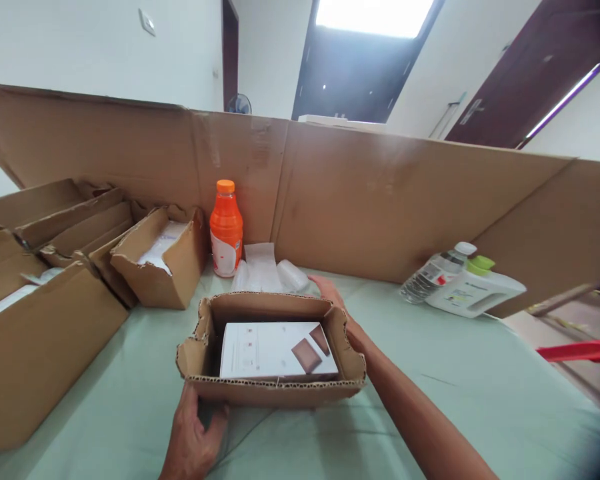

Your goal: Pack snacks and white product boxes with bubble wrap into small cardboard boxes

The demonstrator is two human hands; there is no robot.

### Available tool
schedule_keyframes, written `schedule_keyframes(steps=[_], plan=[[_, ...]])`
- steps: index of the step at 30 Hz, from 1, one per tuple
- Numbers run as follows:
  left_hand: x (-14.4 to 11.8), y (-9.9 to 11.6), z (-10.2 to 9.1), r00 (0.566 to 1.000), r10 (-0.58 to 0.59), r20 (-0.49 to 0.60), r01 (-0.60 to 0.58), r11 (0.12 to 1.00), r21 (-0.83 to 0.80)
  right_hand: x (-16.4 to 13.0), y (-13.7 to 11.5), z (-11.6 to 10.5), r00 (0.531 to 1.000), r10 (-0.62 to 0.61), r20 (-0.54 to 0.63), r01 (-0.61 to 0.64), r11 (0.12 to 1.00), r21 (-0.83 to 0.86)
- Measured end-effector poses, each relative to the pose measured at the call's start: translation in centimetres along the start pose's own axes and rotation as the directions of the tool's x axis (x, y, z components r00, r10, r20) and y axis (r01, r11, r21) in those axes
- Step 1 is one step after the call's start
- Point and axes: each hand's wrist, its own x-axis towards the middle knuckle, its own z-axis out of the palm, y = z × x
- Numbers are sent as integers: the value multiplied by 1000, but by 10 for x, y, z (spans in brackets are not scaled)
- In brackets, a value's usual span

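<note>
A small torn cardboard box (pixel 275 391) sits open on the pale green table cover in front of me. Inside it lies a white product box (pixel 273 348) with brown squares printed on its top. My left hand (pixel 193 437) presses against the cardboard box's near left corner, fingers curled at its lower edge. My right hand (pixel 337 303) reaches around the far right side of the same box, fingers flat along its outer wall. Neither hand touches the white box inside.
An orange juice bottle (pixel 226 230) stands behind the box, with clear plastic wrapping (pixel 267 270) beside it. Several open cardboard boxes (pixel 160 260) fill the left. A water bottle (pixel 437 270) and white jug (pixel 473 290) lie at right. A tall cardboard wall (pixel 380 193) closes the back.
</note>
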Motion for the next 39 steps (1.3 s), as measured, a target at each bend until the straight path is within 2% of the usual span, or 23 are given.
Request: schedule_keyframes(steps=[4, 6, 8, 10, 13, 15, 18, 21, 24, 27, 29, 30, 32, 34, 37, 39], plan=[[-1, -20, -3, 999, -22, 28, 22, 1000, 14, 52, 15, 26, 997, 68, -36, -69, 998, -14], [-2, -23, -2, 999, -32, 11, 32, 999, 21, 63, 24, 29, 988, 131, -77, -129, 991, 20], [-4, -21, 0, 1000, -26, -8, 26, 999, 28, 59, 32, 21, 973, 196, -126, -187, 979, 77], [-4, -15, 2, 1000, -11, -25, 12, 999, 33, 42, 38, 4, 953, 257, -158, -235, 961, 145], [-3, -6, 2, 1000, -10, -26, 11, 1000, 13, -3, 46, -30, 930, 339, -143, -305, 928, 216], [-1, 1, 0, 1000, -22, -6, 22, 1000, -6, -36, 50, -52, 913, 387, -130, -354, 909, 220], [2, 10, -4, 1000, -23, 18, 23, 1000, -3, -78, 53, -82, 880, 436, -188, -403, 895, 189], [5, 19, -9, 999, -25, 35, 24, 999, 37, -107, 45, -100, 877, 423, -226, -392, 904, 173], [4, 22, -14, 999, -18, 39, 16, 999, 41, -130, 21, -92, 924, 356, -141, -327, 925, 193], [3, 20, -18, 997, -15, 79, 11, 999, 50, -150, -11, -59, 970, 230, 83, -244, 929, 278], [4, 21, -18, 994, -38, 105, 31, 997, 66, -160, -29, -33, 965, 101, 242, -191, 905, 380], [6, 24, -16, 994, -50, 94, 42, 996, 77, -163, -36, -21, 957, 54, 287, -177, 889, 423], [13, 33, -9, 996, -63, 69, 56, 994, 93, -162, -42, -6, 956, 37, 292, -170, 879, 445], [24, 44, 3, 997, -59, 54, 53, 994, 100, -154, -40, -3, 967, 69, 245, -163, 907, 388], [38, 54, 18, 995, -46, 91, 43, 998, 41, -134, -26, -20, 984, 80, 157, -124, 947, 296], [40, 51, 20, 992, -51, 117, 55, 998, -31, -118, -13, -37, 991, 103, 82, -121, 960, 252]])
